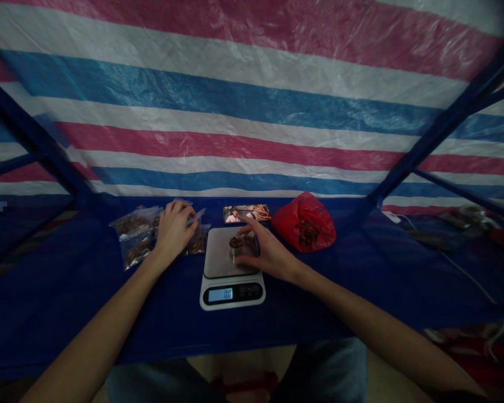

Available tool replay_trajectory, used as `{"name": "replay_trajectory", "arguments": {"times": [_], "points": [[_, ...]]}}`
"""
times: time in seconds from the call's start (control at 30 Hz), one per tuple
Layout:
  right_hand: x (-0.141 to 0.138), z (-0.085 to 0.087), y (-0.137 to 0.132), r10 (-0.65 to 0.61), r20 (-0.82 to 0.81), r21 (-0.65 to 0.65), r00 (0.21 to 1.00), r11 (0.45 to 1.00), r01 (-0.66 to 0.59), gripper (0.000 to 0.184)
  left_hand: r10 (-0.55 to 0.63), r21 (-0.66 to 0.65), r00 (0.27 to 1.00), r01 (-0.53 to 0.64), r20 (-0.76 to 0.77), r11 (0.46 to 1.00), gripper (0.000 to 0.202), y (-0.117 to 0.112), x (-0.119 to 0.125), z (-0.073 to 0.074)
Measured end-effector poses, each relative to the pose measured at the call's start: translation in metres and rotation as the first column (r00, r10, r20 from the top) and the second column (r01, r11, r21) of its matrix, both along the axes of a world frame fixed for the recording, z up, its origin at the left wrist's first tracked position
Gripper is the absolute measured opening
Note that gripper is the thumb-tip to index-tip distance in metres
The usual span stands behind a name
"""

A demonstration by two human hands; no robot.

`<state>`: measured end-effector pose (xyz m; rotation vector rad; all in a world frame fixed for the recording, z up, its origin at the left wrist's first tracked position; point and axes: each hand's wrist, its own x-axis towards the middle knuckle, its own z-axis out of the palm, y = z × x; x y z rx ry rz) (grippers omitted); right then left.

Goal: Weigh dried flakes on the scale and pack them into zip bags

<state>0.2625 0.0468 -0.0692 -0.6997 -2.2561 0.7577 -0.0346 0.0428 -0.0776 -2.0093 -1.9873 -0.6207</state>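
Note:
My left hand [175, 224] rests among small clear zip bags at the left, its fingers bent over a clear plastic bag [196, 239] with brown pieces inside. Other filled bags [136, 246] lie beside it. Over the steel plate of a white digital scale [212, 263], my right hand [262, 246] has its thumb and fingers around a small metal cup [235, 246] with brown contents. Whether the cup bears on the plate is hard to tell. The lit display [220, 294] reads 0.0. My left fingertips are partly hidden.
A red plastic bag [304, 224] with its mouth open shows brown pieces, right of the scale. Behind the scale lies a printed picture packet [246, 213]. Dark blue cloth [168, 313] covers the table. Blue frame poles [428, 134] slant at both sides before a striped sheet [243, 101].

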Motion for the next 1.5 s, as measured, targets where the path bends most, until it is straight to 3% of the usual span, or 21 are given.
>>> {"name": "replay_trajectory", "arguments": {"times": [0.1,0.2,0.33,0.53,0.67,0.77,0.93,1.07,1.17,1.33,1.4,1.5], "points": [[0.018,0.003,0.01,-0.135,-0.191,0.034,0.972,0.989,0.144,0.063,-0.057,0.113,0.995,0.049,0.076,0.992,0.017,-0.001,0.001,0.008],[0.032,0.008,0.023,-0.318,-0.344,0.063,0.883,0.931,0.36,0.035,-0.164,0.253,0.971,0.116,0.175,0.96,0.023,-0.003,0.005,0.013],[0.036,0.004,0.031,-0.382,-0.345,0.171,0.857,0.872,0.458,0.027,-0.264,0.286,0.951,0.21,0.163,0.935,0.027,-0.007,0.016,0.015],[0.024,0.001,0.013,-0.159,-0.18,0.367,0.971,0.905,0.216,0.036,-0.43,0.217,0.899,0.406,0.077,0.888,0.021,-0.016,0.037,0.018],[0.005,0.012,0.003,-0.005,-0.141,0.473,0.99,0.878,0.072,0.04,-0.48,0.245,0.877,0.459,0.027,0.854,0.023,-0.021,0.043,0.024],[-0.013,0.022,0.008,0.043,-0.037,0.585,0.998,0.811,-0.013,0.038,-0.501,0.24,0.865,0.479,0.036,0.844,0.022,-0.024,0.041,0.028],[-0.039,0.04,0.027,0.02,0.113,0.713,0.993,0.695,-0.095,0.017,-0.47,0.195,0.875,0.443,0.119,0.875,0.019,-0.023,0.037,0.027],[-0.051,0.052,0.034,0.066,0.231,0.741,0.971,0.635,-0.22,0.02,-0.472,0.208,0.865,0.437,0.171,0.875,0.019,-0.023,0.036,0.028],[-0.052,0.054,0.034,0.071,0.252,0.775,0.965,0.583,-0.245,0.022,-0.472,0.222,0.859,0.429,0.198,0.875,0.009,-0.024,0.035,0.027],[-0.047,0.049,0.033,0.104,0.242,0.847,0.965,0.463,-0.262,0.028,-0.509,0.206,0.847,0.477,0.152,0.855,0.045,-0.025,0.035,0.023],[-0.045,0.048,0.034,0.098,0.256,0.843,0.962,0.464,-0.271,0.032,-0.519,0.168,0.844,0.497,0.134,0.852,0.049,-0.025,0.037,0.023],[-0.046,0.045,0.037,0.115,0.312,0.773,0.943,0.546,-0.323,0.034,-0.509,0.083,0.852,0.502,0.121,0.861,0.046,-0.026,0.041,0.026]]}}
